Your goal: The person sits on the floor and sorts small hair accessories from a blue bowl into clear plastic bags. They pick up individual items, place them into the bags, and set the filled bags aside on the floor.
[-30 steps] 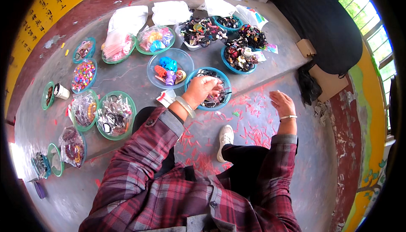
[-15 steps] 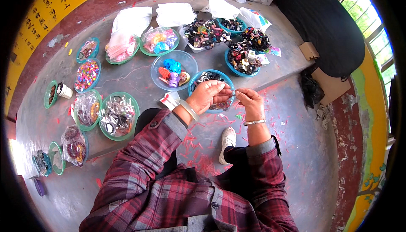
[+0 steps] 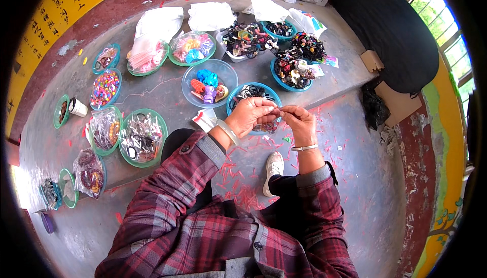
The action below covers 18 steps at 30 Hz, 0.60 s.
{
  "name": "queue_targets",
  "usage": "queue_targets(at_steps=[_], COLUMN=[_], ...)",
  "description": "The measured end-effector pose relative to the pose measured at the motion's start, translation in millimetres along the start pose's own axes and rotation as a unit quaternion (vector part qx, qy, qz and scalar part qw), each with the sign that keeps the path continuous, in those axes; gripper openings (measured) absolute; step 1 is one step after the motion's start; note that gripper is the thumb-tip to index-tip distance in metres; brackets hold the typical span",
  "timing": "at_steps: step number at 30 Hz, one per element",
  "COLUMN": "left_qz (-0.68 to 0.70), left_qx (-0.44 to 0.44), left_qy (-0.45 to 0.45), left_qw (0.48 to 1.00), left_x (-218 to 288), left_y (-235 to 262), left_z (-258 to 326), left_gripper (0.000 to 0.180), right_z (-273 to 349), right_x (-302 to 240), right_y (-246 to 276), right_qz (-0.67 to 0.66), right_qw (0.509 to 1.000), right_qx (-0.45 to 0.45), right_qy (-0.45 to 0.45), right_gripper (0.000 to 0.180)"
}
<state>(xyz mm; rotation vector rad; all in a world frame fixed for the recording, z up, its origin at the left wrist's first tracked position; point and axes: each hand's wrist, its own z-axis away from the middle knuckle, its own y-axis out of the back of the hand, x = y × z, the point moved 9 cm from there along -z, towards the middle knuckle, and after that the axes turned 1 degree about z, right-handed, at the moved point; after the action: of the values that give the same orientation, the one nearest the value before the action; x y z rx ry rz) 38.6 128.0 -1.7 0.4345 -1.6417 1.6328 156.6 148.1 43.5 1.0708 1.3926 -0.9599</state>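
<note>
My left hand (image 3: 247, 118) and my right hand (image 3: 301, 124) meet fingertip to fingertip in front of me. Both are pinched closed around something small and dark that the fingers mostly cover; its kind cannot be made out. Directly beneath them stands a blue basin (image 3: 234, 94) with dark hair ties (image 3: 252, 91) in it, partly hidden by my hands. Just beyond it to the left is a clear bowl (image 3: 228, 73) holding blue, orange and purple scrunchie-like pieces (image 3: 207, 78).
Basins of dark hair ties (image 3: 293, 72) crowd the platform's far right. Green basins (image 3: 163, 143) with bagged pieces and a basin of colourful beads (image 3: 105, 88) stand left. White bags (image 3: 210, 17) lie behind. Red scraps (image 3: 243, 197) litter the floor near my shoe (image 3: 274, 169).
My left fingers have closed in toward my right fingertips, and the hands are now nearer each other. The basins have stayed in place.
</note>
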Motion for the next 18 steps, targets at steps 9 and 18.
queue_targets(at_steps=[9,18], left_qz=[-0.052,0.013], left_qx=[-0.007,-0.043], left_qy=[0.009,0.029], left_qw=[0.999,0.999], left_x=[6,8], left_y=[-4,-8], left_z=[4,8], left_gripper=[0.024,0.025], right_z=[0,3], right_x=[-2,-24], right_y=[5,-3], right_qz=[0.007,0.070], right_qw=[1.000,0.993], right_qx=[0.013,-0.047], right_qy=[0.012,0.083], right_gripper=[0.016,0.023])
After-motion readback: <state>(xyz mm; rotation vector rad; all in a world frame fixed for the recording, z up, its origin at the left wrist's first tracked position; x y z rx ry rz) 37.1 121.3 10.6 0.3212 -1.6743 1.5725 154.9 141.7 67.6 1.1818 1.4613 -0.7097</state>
